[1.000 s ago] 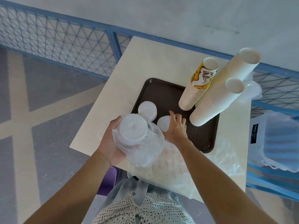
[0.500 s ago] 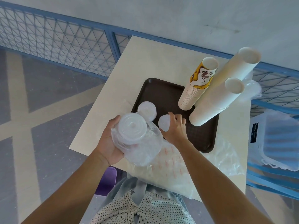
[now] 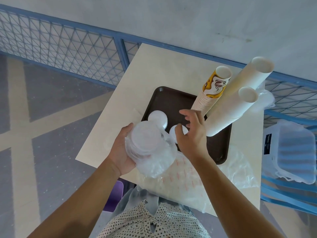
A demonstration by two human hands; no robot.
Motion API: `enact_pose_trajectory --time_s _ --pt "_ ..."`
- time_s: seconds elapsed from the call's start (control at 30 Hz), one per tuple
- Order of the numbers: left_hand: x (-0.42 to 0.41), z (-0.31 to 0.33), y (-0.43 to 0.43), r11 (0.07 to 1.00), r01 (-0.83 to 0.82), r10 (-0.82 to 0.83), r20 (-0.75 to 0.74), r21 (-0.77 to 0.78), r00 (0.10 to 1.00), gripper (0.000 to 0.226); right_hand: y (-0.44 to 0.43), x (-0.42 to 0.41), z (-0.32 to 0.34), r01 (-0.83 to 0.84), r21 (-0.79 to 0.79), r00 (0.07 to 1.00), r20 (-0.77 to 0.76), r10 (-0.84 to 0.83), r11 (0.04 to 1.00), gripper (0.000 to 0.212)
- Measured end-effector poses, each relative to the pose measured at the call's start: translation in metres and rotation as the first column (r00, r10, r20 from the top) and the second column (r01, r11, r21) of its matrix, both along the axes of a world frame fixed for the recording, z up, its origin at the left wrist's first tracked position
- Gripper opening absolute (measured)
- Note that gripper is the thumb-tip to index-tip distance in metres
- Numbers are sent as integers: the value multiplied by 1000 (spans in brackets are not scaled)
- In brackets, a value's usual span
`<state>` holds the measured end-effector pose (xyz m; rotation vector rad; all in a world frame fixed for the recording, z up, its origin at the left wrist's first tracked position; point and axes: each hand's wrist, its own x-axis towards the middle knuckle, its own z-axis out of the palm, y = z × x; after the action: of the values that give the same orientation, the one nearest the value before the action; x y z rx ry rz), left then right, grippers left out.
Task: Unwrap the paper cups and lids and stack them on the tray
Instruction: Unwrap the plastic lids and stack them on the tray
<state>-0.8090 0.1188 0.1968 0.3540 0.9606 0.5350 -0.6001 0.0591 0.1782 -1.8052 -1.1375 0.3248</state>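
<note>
Left grip (image 3: 121, 152): fingers and thumb curled round the wrapped lid stack (image 3: 147, 141), held off the bench (image 3: 154, 69) above its near edge. The clear wrapper (image 3: 154, 166) bunches loosely below the palm.

Right grip (image 3: 193, 134): just right of the left one, over the tray (image 3: 171, 100). Fingers are spread and loosely bent, holding nothing. Whether the thumb touches anything, cannot tell.

Smaller lid stack (image 3: 180, 130): on the tray, directly under the right grip's thumb, partly hidden by it.

Larger lid stack (image 3: 157, 117): on the tray, just beyond the left grip, left of the right grip's fingertips.

Printed cup stack (image 3: 211, 93): stands on the tray, beyond and right of the right grip.

Shorter white cup stack (image 3: 228, 115): on the tray, right of the right grip.

Taller white cup stack (image 3: 247, 79): behind it, foot hidden.

Loose plastic wrap (image 3: 188, 179) with red print lies on the bench, under the right forearm.
</note>
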Motion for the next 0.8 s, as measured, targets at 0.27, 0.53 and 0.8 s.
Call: enact_pose_trajectory --time_s 0.27,0.53,0.8 --pt "8 13 -6 987 148 -149 -3 65 989 52 -6 -25 76 -553 -331 739 228 634 764 63" --pt "16 15 -6 977 191 -194 18 89 981 71 4 -17 83 -510 -529 666 255 701 678 89" --pt "21 24 -5 976 195 -191 -48 98 980 63 7 -25 84 -511 -524 674 247 696 682 89"
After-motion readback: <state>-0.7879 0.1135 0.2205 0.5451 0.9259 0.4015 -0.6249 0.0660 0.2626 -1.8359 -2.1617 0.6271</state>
